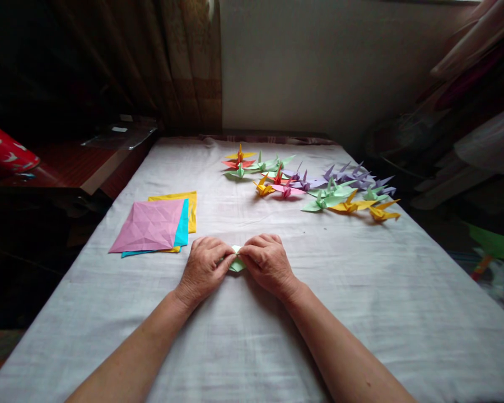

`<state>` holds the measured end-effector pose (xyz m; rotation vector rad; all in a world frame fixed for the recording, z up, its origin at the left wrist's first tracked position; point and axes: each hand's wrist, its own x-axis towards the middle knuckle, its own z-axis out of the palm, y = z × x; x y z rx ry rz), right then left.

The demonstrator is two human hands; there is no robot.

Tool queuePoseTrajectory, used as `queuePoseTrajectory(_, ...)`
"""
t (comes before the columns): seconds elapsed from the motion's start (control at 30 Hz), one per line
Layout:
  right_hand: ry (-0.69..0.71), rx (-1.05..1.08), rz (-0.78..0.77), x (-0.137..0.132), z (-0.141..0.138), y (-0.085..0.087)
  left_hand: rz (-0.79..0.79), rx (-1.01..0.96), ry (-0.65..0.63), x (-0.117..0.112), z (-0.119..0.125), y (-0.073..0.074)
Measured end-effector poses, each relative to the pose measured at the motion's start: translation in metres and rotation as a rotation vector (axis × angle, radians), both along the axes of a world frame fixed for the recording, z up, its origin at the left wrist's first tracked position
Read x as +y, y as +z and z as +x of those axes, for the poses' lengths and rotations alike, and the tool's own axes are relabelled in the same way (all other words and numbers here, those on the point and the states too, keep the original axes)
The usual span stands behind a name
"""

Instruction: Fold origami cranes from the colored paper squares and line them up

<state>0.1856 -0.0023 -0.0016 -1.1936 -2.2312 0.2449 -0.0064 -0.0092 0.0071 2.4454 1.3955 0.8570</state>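
A small piece of light green origami paper [237, 265] lies folded between my two hands at the middle of the table. My left hand [206, 266] pinches its left side with thumb and fingertips. From the other side, my right hand [269, 263] is closed on the paper in the same way, thumb tips nearly meeting. Most of the paper is hidden under my fingers, so its full shape cannot be seen. Left of my hands is a stack of creased square sheets, with a pink sheet [149, 226] on top and blue [182, 224] and yellow [192, 212] ones beneath.
Several folded paper cranes in green, purple, yellow, red and pink stand at the back right, among them a yellow crane [384, 210]. A white cloth [361, 313] covers the table. A brown side table [79, 162] at left holds a red cylinder [6, 148] and a clear plastic bag [120, 134].
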Motion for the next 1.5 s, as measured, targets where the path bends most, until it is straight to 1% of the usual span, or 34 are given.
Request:
queuePoseTrajectory(0.1,-0.012,0.048,-0.04,0.003,0.005,-0.002,-0.042,-0.003,0.021,0.001,-0.002,-0.001)
queuePoseTrajectory(0.23,-0.012,0.185,-0.122,0.007,0.018,-0.005,-0.058,-0.059,0.057,0.002,-0.005,-0.001)
queuePoseTrajectory(0.37,-0.02,0.324,-0.137,0.006,0.022,-0.001,-0.089,-0.15,0.1,0.002,-0.006,0.002)
queuePoseTrajectory(0.43,-0.029,0.417,-0.163,0.003,0.021,0.003,-0.166,-0.224,0.14,0.003,-0.007,0.004)
queuePoseTrajectory(0.5,-0.017,0.508,-0.205,0.0,0.019,0.007,-0.283,-0.311,0.154,0.002,-0.009,0.006)
queuePoseTrajectory(0.6,0.001,0.607,-0.314,-0.002,0.015,0.009,-0.478,-0.433,0.101,0.002,-0.011,0.009)
queuePoseTrajectory(0.67,-0.013,0.659,-0.395,-0.002,0.013,0.007,-0.554,-0.469,0.065,0.002,-0.012,0.009)
queuePoseTrajectory(0.73,-0.07,0.687,-0.431,-0.001,0.012,0.003,-0.516,-0.441,0.062,0.002,-0.013,0.008)
queuePoseTrajectory(0.8,-0.182,0.651,-0.406,0.001,0.014,0.0,-0.39,-0.377,0.063,0.003,-0.014,0.007)
queuePoseTrajectory(0.9,-0.352,0.47,-0.316,0.003,0.018,-0.003,-0.211,-0.259,0.024,0.002,-0.013,0.004)
queuePoseTrajectory(1.0,-0.427,0.282,-0.231,0.003,0.019,-0.003,-0.096,-0.138,-0.004,-0.001,-0.008,0.002)
queuePoseTrajectory(1.1,-0.446,0.161,-0.195,0.002,0.018,-0.001,-0.05,-0.039,0.01,-0.005,-0.002,0.001)
queuePoseTrajectory(1.2,-0.452,0.087,-0.226,0.001,0.017,0.002,-0.037,0.025,0.044,-0.007,0.003,0.0)
queuePoseTrajectory(1.27,-0.446,0.053,-0.231,0.0,0.017,0.004,-0.032,0.055,0.069,-0.007,0.004,-0.001)
queuePoseTrajectory(1.4,-0.411,-0.035,-0.163,0.0,0.016,0.006,0.011,0.08,0.12,-0.006,0.006,-0.004)
queuePoseTrajectory(1.5,-0.409,-0.081,-0.142,0.0,0.014,0.005,0.089,0.101,0.103,-0.006,0.006,-0.005)
